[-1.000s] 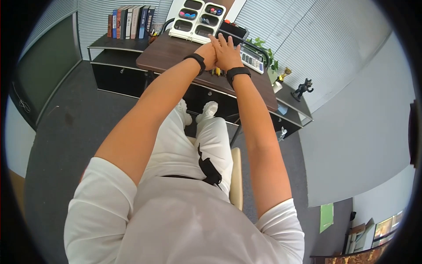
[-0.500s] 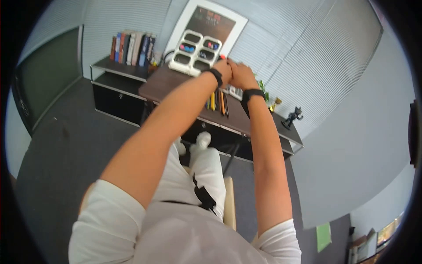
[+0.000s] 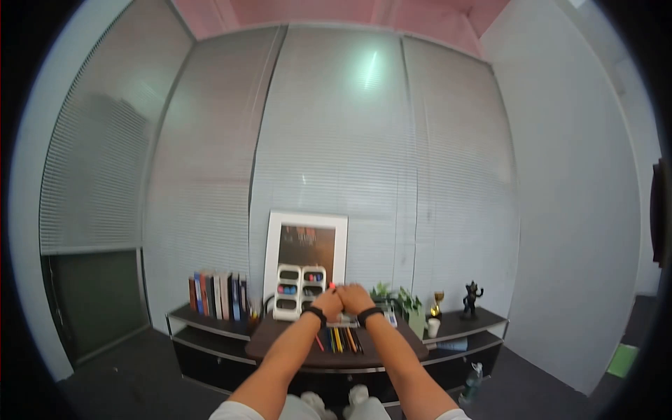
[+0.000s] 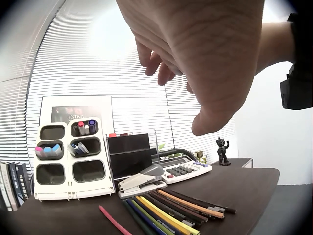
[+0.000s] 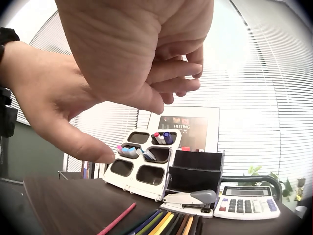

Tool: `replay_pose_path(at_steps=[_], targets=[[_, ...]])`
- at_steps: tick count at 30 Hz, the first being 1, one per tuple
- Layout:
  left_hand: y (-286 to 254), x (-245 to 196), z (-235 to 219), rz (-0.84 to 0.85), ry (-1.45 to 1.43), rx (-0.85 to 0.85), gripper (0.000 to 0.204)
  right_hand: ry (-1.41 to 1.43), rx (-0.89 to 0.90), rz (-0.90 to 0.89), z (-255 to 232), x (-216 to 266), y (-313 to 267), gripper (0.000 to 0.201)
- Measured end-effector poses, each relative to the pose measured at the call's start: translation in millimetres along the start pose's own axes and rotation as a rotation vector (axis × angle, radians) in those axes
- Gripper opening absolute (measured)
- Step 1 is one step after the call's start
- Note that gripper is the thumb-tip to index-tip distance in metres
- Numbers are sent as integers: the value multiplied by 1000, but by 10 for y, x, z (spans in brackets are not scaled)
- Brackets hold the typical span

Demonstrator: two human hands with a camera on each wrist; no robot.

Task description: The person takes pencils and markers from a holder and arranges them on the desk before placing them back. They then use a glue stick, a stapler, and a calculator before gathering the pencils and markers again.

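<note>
My left hand [image 3: 327, 303] and right hand [image 3: 357, 299] are stretched out in front of me, meeting over the desk at the ends of both arms. Neither holds an object. In the right wrist view the right hand's fingers [image 5: 177, 78] are loosely bent, and the left hand's thumb points inward beside them. Below the hands, several coloured pencils [image 4: 166, 211] lie in a row on the desk [image 3: 294, 350], a red pencil [image 4: 113, 221] apart on their left. A grey-and-white stapler [image 4: 142, 181] and a calculator [image 4: 188, 170] stand behind the pencils.
A white organizer [image 5: 128, 183] with markers in some compartments leans at the back, beside a black tiered holder [image 5: 195, 169]. Behind is a framed poster [image 3: 308, 241]. Books [image 3: 218, 294] stand on the left shelf; a trophy [image 3: 437, 304] and black figurine [image 3: 472, 299] on the right.
The head view has tilted up from my lap to the wall and blinds. Fingers that were spread a second ago are now bent, and the hands remain together, out over the desk.
</note>
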State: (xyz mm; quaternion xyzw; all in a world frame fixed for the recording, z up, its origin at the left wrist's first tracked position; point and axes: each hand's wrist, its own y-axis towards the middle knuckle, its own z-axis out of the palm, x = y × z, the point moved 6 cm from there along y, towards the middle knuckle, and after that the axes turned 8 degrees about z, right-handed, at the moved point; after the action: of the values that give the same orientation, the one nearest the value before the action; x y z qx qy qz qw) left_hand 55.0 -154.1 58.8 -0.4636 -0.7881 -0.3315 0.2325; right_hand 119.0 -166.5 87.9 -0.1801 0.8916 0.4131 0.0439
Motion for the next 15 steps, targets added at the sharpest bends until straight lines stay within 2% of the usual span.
replay_pose_path(at_steps=[1,3,4,5,7,8,9,11,12,15], targets=[[17,30,5,25,83,-41,52,24,13,18,-49,-1,20,32],[-3,91,-176,2,74,-64,47,40,56,42,-67,-23,103,37],[-24,94,-311,9,33,12,61,54,56,74,-98,-27,126,40],[5,131,-304,-11,74,43,59,-11,21,57,-107,-28,141,35],[-1,171,-340,-80,13,-29,56,-66,-12,72,-131,-48,165,41],[46,196,-271,-131,-20,114,62,-68,-22,78,-144,-47,171,41],[94,190,-279,-127,-14,111,62,-91,3,108,-122,-59,173,44],[48,162,-331,-312,-217,199,75,-117,31,135,-105,-73,151,47],[38,130,-396,-336,-244,256,82,-173,24,120,-91,-67,135,48],[12,40,-513,-354,-149,269,72,-216,20,90,-112,-87,107,52]])
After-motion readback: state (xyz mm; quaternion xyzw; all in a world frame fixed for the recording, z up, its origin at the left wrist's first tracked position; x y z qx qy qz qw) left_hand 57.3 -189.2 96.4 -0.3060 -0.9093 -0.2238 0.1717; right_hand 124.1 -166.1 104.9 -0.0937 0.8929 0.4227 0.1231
